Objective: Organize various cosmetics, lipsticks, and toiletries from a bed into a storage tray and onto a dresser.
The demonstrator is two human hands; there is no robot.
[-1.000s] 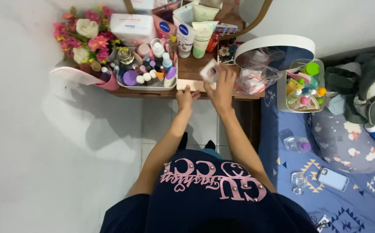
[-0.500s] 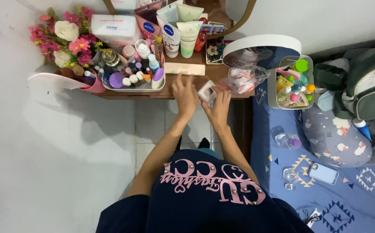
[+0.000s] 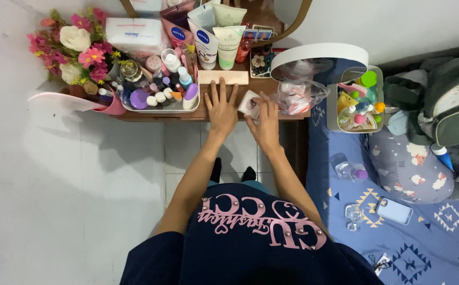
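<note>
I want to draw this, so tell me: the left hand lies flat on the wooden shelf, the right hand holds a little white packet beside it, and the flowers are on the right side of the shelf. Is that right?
Not quite. The flowers are on the left side of the shelf, as the head view shows. The rest holds: the left hand lies flat on the shelf, and the right hand holds a little white packet beside it.

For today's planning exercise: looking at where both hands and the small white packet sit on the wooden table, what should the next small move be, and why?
Probably set the small white packet flat on the wooden table and let go. The right hand holds it just above the bare wood, the left hand lies flat beside it with fingers spread, and the beige box lies clear behind.
</note>
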